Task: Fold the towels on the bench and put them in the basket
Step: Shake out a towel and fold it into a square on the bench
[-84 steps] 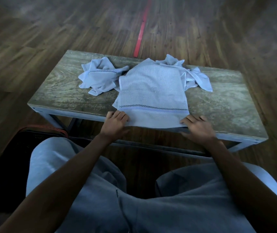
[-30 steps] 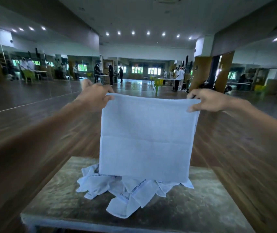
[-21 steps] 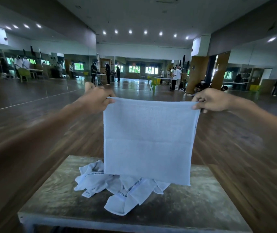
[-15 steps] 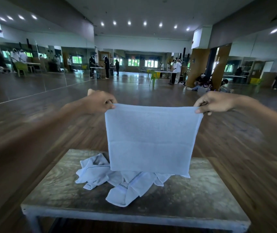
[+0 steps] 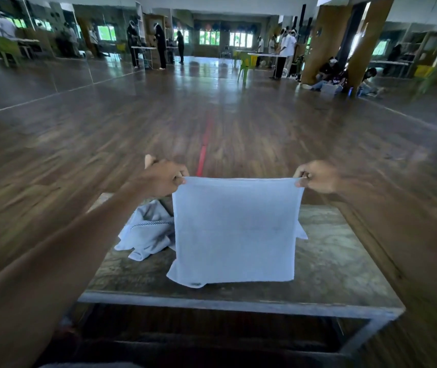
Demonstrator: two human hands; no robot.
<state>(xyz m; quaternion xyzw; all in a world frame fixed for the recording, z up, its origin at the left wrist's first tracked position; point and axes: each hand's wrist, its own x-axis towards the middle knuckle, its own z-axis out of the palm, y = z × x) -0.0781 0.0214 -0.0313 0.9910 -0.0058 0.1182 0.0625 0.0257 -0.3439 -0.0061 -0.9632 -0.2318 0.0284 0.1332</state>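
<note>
Head view: fingers of our left hand (image 5: 164, 177) and right hand (image 5: 317, 176) are pinching the towel (image 5: 234, 229) by its top corners, hem apparently touching the desk (image 5: 339, 261) near its front; we are best keeping that top edge level and taut.

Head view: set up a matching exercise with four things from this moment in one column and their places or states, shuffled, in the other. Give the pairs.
Column one
1. held towel
2. crumpled towel
3. left hand
4. red line

Column two
A. lies loose on the bench
B. pinches a top corner of the held towel
C. hangs spread out, gripped at both top corners
D. runs along the floor beyond the bench

Pairs: 1-C, 2-A, 3-B, 4-D
</note>
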